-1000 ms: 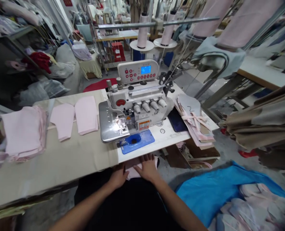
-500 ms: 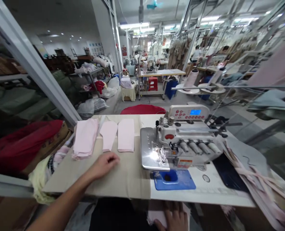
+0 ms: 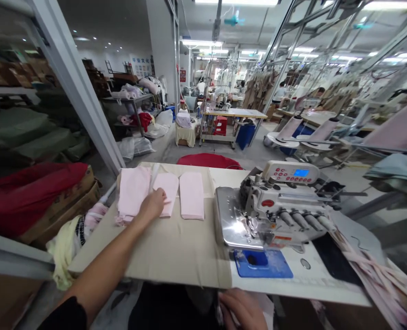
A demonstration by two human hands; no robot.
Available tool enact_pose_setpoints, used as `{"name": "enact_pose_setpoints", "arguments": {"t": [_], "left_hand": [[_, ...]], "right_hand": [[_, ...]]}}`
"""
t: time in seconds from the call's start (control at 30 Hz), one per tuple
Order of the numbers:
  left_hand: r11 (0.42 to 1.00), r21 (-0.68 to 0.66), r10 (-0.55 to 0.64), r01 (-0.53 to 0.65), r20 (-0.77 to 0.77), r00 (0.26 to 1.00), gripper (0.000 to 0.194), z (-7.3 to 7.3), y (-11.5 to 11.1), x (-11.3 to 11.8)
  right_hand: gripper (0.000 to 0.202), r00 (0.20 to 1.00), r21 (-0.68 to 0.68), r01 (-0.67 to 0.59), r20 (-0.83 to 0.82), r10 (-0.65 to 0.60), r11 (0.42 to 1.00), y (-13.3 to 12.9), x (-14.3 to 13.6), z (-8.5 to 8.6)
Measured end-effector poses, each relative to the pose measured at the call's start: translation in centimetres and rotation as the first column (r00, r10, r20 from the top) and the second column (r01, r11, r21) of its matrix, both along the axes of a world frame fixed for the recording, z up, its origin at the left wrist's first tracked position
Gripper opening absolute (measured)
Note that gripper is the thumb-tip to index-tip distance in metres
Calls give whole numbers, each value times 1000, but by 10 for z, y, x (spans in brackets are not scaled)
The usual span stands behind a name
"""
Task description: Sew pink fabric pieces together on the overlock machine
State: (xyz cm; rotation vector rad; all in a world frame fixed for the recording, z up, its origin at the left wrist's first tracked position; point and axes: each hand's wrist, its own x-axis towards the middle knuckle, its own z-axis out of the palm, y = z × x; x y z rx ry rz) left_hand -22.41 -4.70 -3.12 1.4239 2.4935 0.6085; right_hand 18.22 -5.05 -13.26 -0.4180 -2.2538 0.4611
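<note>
Three groups of pale pink fabric lie on the beige-covered table: a larger stack (image 3: 133, 191) at the left, a shaped middle piece (image 3: 168, 182), and a rounded stack (image 3: 192, 196) at the right. My left hand (image 3: 155, 202) rests on the middle piece's lower left part, its fingers curled together; whether it grips the fabric cannot be made out. Below the table's front edge, my right hand (image 3: 242, 308) is closed on pale fabric (image 3: 265, 306), partly cut off by the frame bottom. An overlock sewing machine (image 3: 282, 201) stands to the right.
A blue tray (image 3: 263, 264) sits at the machine's front. Thread cones (image 3: 291, 128) rise behind it. Fabric strips (image 3: 365, 268) hang over the table's right side. A metal post (image 3: 75, 87), a red cloth (image 3: 31, 197) and cartons are at the left. Other people work far back.
My left hand has moved up and onto the middle pink piece. My right hand has gone from lying spread on the fabric to closed around it. The view has shifted slightly.
</note>
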Motion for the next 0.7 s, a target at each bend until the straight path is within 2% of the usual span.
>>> {"name": "enact_pose_setpoints", "arguments": {"t": [0.07,0.13,0.17,0.2,0.23,0.27,0.3,0.33,0.37,0.4,0.43,0.47,0.5,0.53,0.57,0.63,0.7], "left_hand": [[999,18,-47,46,72,996,24,7,-11,20],[976,54,-217,211,182,959,20,16,-35,46],[938,86,-346,335,249,905,20,23,-50,58],[830,200,-557,521,357,750,22,31,-67,69],[720,286,-688,632,414,596,20,40,-83,76],[648,358,-753,672,436,493,19,48,-98,79],[612,418,-784,671,430,447,19,57,-112,77],[630,449,-776,634,401,487,17,63,-122,73],[683,467,-725,562,346,595,15,68,-129,65],[746,478,-625,464,263,735,14,70,-134,55],[799,488,-477,350,161,864,15,69,-136,45],[828,504,-310,245,48,949,19,66,-136,35],[838,517,-167,173,-59,984,25,59,-136,25],[844,516,-78,146,-151,986,29,50,-136,18],[853,500,-44,151,-219,975,30,40,-136,12],[885,430,-63,182,-277,959,30,18,-142,8],[926,334,-92,174,-247,965,27,-4,-154,9]], "right_hand": [[39,998,-32,-54,-27,53,998,1,-24,18],[46,999,-69,-11,-41,9,998,-3,-49,29],[52,999,-92,22,-28,-25,995,-7,-62,33],[58,999,-120,37,-1,-37,992,-11,-74,37],[60,999,-150,11,42,-5,989,-15,-85,41],[57,993,-187,-59,91,77,981,-17,-95,47],[48,969,-235,-163,146,200,958,-16,-105,55],[33,920,-288,-277,195,340,917,-12,-115,63],[18,854,-342,-379,229,468,860,-5,-124,73],[9,806,-392,-401,277,522,828,6,-134,83],[7,823,-415,-341,302,481,844,18,-142,92],[12,869,-391,-273,292,400,879,31,-150,100],[15,917,-332,-202,266,297,921,43,-157,107],[17,950,-279,-123,244,194,952,53,-163,110],[19,963,-227,-72,239,127,971,61,-167,111],[20,959,-120,-23,277,55,993,65,-168,105],[20,933,-35,-38,356,48,999,57,-161,89]]}}
